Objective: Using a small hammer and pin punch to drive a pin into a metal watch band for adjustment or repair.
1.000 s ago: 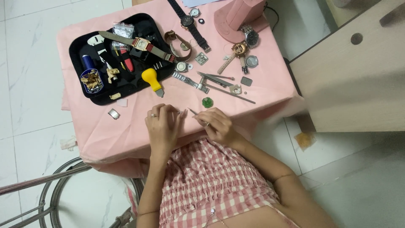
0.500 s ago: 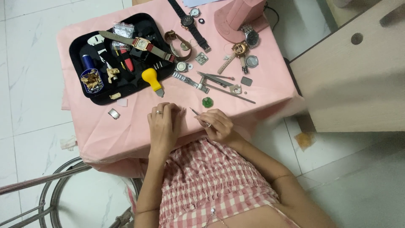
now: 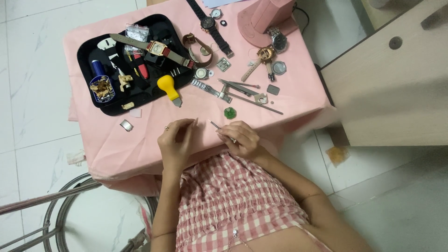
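My left hand (image 3: 176, 142) rests near the front edge of a pink-covered table (image 3: 140, 140), fingers curled together around something too small to make out. My right hand (image 3: 239, 138) sits just to its right, pinching thin metal tweezers (image 3: 216, 125) that point up and left toward the left hand. A small green round part (image 3: 229, 112) lies just beyond the right hand. A yellow-handled tool (image 3: 169, 88) lies beyond the left hand at the edge of a black tool tray (image 3: 107, 108).
Several watches, straps and watch cases lie across the table's far half, with loose tweezers (image 3: 242, 95) and a pink stand (image 3: 266, 18). A small metal piece (image 3: 126, 125) sits left of my hands. A wooden cabinet (image 3: 396, 79) stands right; metal chair bars (image 3: 56, 219) lie lower left.
Both hands have stayed almost in place; the left fingers have shifted slightly around what they hold, and the tweezers' tip stays near them.
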